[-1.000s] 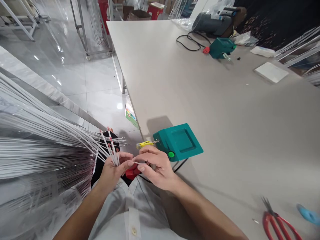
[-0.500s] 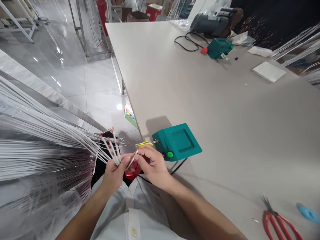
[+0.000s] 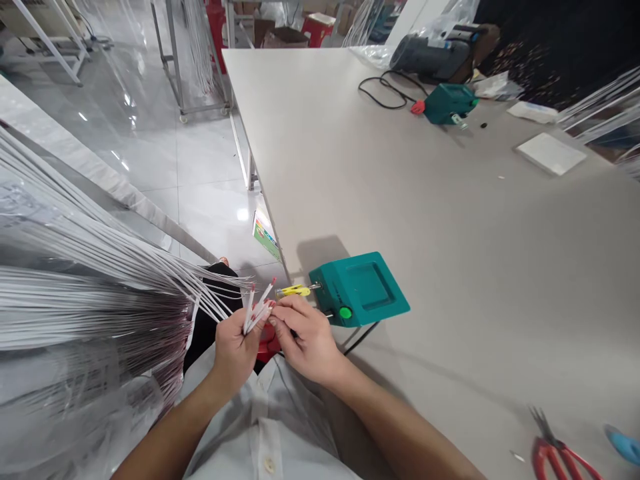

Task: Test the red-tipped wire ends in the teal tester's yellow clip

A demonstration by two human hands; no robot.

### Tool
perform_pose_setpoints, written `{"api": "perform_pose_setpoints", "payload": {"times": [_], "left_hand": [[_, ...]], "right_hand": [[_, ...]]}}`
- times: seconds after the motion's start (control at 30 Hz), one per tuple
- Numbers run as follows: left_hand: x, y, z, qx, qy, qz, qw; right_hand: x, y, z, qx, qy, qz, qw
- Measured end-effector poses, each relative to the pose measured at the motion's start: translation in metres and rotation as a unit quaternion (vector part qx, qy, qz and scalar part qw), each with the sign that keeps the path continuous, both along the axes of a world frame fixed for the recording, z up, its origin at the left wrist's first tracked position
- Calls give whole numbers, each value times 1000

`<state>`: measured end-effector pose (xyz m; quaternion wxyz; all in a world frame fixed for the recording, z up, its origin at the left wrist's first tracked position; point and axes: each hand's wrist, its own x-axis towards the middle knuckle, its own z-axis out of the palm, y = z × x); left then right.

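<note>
In the head view, my left hand [image 3: 234,347] is closed around several white wires [image 3: 250,312] with reddish tips, which fan up and to the right. The thumb and fingers of my right hand [image 3: 310,343] pinch together at the tip of one of these wires, touching the bunch; the exact end is hidden by the fingers. Just beyond the right hand sits a teal machine [image 3: 360,290] with a green button [image 3: 345,312]. A yellow clip-like piece [image 3: 295,291] sticks out from its left side, over the table edge.
Long bundles of white wires [image 3: 100,247] hang at my left. Red-handled pliers [image 3: 553,447] and a blurred blue object [image 3: 624,441] lie at the table's near right. Farther back are a second teal machine [image 3: 450,105], a dark motor [image 3: 425,57] and a white block [image 3: 550,153].
The wire tips in my left hand have swung right, towards my right hand, and the two hands are closer together. The whole view has shifted slightly.
</note>
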<state>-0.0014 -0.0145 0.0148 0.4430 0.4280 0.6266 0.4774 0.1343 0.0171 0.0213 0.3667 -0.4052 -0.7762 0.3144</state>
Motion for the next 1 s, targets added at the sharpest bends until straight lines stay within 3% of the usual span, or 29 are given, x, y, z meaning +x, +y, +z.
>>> {"api": "perform_pose_setpoints", "payload": {"times": [0.13, 0.3, 0.5, 0.73, 1.0], "left_hand": [[2, 0, 5, -10, 7, 52, 999], [5, -1, 5, -15, 8, 49, 999], [4, 0, 2, -24, 13, 28, 999], [7, -1, 8, -94, -139, 17, 986], [3, -6, 7, -105, -193, 3, 976]], "right_hand": [[-2, 0, 3, -16, 52, -71, 996], [-4, 2, 5, -53, 99, -60, 992], [-6, 2, 2, -62, 84, -59, 993], [-5, 6, 6, -111, 142, -43, 983], [-6, 5, 5, -110, 148, -57, 981]]}}
